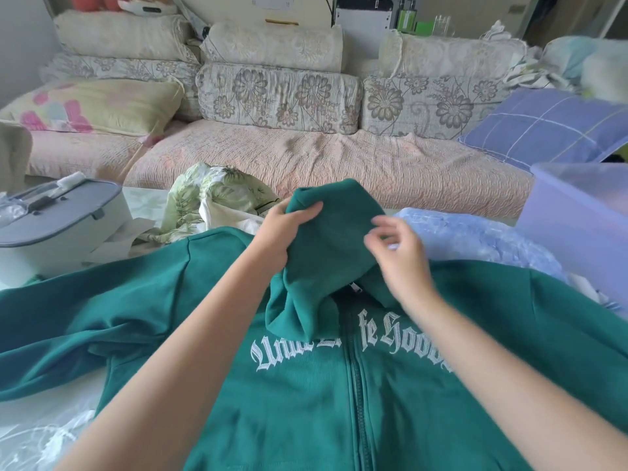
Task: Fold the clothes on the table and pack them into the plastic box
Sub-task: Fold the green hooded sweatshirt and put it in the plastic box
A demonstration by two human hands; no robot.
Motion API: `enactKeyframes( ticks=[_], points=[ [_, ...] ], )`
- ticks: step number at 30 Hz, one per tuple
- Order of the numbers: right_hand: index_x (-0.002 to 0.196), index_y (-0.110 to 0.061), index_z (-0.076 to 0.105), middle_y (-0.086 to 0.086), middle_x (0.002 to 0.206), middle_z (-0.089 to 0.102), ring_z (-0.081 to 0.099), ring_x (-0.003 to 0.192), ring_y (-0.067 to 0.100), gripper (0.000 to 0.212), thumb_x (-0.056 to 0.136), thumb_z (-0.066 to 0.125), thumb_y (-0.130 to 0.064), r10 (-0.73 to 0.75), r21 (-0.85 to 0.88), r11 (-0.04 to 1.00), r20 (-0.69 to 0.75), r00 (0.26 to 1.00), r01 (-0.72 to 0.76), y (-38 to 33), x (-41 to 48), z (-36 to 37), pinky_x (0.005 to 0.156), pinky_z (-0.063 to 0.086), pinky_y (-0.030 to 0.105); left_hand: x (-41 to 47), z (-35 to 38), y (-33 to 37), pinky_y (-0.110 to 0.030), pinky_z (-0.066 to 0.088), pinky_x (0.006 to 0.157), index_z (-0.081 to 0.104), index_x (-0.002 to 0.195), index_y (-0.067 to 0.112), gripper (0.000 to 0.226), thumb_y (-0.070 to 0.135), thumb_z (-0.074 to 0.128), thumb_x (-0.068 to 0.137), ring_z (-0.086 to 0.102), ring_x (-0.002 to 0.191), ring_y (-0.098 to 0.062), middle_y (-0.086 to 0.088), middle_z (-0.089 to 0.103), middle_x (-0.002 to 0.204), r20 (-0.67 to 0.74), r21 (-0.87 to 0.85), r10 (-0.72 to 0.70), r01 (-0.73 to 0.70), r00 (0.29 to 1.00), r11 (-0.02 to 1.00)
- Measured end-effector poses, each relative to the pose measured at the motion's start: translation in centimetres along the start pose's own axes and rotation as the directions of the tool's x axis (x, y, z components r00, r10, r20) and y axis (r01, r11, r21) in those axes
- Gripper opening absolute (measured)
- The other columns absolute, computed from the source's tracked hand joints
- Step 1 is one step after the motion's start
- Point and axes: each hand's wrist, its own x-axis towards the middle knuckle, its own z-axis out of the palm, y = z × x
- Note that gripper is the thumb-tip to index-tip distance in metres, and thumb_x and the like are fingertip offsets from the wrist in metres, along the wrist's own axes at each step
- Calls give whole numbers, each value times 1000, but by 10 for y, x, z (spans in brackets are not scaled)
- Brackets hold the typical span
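– Closest in, across the table (146,202), the green hoodie (306,402) lies front up, zip (356,385) closed, sleeves (85,317) flung wide. How will it handle?
– Soft and thick, I'd judge. It looks like fleece with some weight, limp, not slippery, nothing to break. It will sag wherever it isn't supported.
– And the hands?
– A little further out, the left hand (283,229) grips the hood (326,253), thumb and fingers closed on the cloth at its left side. The right hand (397,256) is blurred at the hood's other side, fingers loosely curled. Whether it pinches the fabric I cannot tell.
– Where to take hold next?
– Probably at the shoulders or along the sleeves, once the hood lies flat on the chest.
– Beyond that?
– A leaf-print garment (217,198) and a pale blue garment (475,239) lie unfolded. The plastic box (577,232) stands at the right, with the sofa (306,158) behind.
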Motion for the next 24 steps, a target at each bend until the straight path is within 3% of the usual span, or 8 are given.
enactKeyframes(
  ticks=[2,5,9,15,18,19,21,24],
  points=[
    [135,-18,47,2,131,51,42,129,15,53,86,67,-20,115,-101,988,21,993,-113,7,32,-17,100,33,26,-7,-2,10,-30,56,80,67,95,16,7,16,64,89,68,82,-17,-3,72,90,87,28,23,-26,996,999],
    [150,-32,16,-2,156,20,15,143,10,93,80,76,-18,16,-136,990,267,964,22,1,59,-39,113,18,29,-19,-4,25,-30,54,86,67,98,18,10,18,60,91,68,89,-15,0,72,94,237,179,75,-119,969,976],
    [102,-35,64,-10,105,65,57,102,-5,44,73,78,-6,-148,-89,968,546,824,233,-26,56,-60,92,39,19,-36,-3,46,-21,52,84,66,106,22,19,13,57,93,66,93,-6,8,72,97,415,375,188,-355,890,856],
    [64,-20,44,-4,66,41,42,74,21,24,65,68,-24,-541,-349,672,371,755,653,-9,-45,-89,81,39,35,-88,-36,41,-6,42,88,64,104,34,36,27,76,70,58,98,13,29,67,102,550,621,60,-456,833,637],
    [70,-31,49,-11,77,49,34,105,13,47,58,66,-73,-44,-505,671,704,709,543,3,-107,-105,88,35,22,-130,-61,13,1,25,98,61,112,47,55,48,79,60,39,116,21,33,54,120,548,815,-339,-395,765,424],
    [75,-32,55,-15,80,54,32,111,5,60,49,58,-87,203,-571,679,750,629,462,1,-118,-110,90,35,19,-143,-68,5,0,23,100,62,111,50,54,54,78,59,36,120,21,33,53,123,535,830,-409,-367,739,421],
    [81,-33,66,-14,81,64,48,100,-4,75,44,46,-96,361,-575,771,749,555,275,-3,-124,-121,88,44,22,-156,-80,-8,-14,34,102,65,104,51,54,71,74,54,47,118,12,27,60,118,448,816,-369,-204,815,542],
    [72,-27,68,-8,72,69,62,72,8,74,59,38,-93,236,-447,895,463,854,-5,-1,-109,-127,79,49,34,-142,-88,-33,-41,54,86,67,94,35,38,65,66,70,66,94,-12,4,71,102,16,676,-168,114,986,728]
  ],
)
